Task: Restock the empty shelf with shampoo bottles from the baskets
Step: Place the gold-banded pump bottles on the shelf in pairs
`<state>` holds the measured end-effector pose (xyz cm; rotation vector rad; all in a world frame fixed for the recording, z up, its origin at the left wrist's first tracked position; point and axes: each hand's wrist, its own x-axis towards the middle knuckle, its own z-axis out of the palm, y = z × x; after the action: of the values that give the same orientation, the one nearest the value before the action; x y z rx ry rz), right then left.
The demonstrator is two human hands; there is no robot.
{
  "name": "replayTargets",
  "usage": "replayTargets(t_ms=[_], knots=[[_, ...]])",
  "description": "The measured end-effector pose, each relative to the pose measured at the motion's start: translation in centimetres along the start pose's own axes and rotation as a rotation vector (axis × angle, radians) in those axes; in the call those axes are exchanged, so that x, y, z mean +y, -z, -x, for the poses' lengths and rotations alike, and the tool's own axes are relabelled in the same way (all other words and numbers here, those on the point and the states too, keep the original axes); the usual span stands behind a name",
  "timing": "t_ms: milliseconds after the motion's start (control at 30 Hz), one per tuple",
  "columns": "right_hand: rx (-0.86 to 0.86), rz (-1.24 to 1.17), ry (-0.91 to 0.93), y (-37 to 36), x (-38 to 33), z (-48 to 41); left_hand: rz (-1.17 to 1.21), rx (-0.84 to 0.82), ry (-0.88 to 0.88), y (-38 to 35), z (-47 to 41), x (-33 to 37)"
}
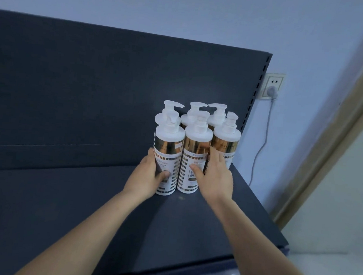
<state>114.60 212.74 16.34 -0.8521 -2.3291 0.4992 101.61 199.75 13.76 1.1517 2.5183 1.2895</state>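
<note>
Placing is judged to be in hand. Six shampoo bottles (pixel 226 141) stand at the right end of the shelf (pixel 84 195). The front-left bottle (pixel 169 145) is gripped by the left hand (pixel 149 174), and the front-middle bottle (pixel 193 151) is clasped by the right hand (pixel 214 174). Next, both are to be squared up and released.

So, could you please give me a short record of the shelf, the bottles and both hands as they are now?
shelf: dark, bottles stand only at its right end
bottles: six, upright, pump tops; back row of three, front row of three
left hand: grips front left bottle
right hand: holds front middle bottle, fingers beside front right bottle
wall socket: plug in it
</note>
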Motion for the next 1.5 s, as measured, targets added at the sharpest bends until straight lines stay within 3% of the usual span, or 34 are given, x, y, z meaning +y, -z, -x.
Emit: replayTargets(t_ms=[233,367,667,967,1167,1500], knots=[[-0.174,0.201,0.05,0.7,2.3,1.8,-0.322,-0.065,0.129,0.1,1.1,-0.5],[-0.228,0.289,0.036,3.4,4.5,5.2,-0.424,-0.104,0.112,-0.5,4.4,1.1],[-0.278,0.391,-0.109,10.1,8.7,15.0,-0.691,-0.231,-0.328,-4.7,12.6,8.3],[-0.245,0.53,-0.359,15.2,11.6,25.5,-0.722,-0.381,-0.627,-10.5,18.6,12.5],[-0.182,0.599,-0.605,16.9,11.3,32.0,-0.633,-0.521,-0.863,-12.9,21.2,13.8],[-0.114,0.675,-1.039,16.9,4.7,45.7,-0.42,-0.759,-1.194,-13.4,29.1,13.7]])
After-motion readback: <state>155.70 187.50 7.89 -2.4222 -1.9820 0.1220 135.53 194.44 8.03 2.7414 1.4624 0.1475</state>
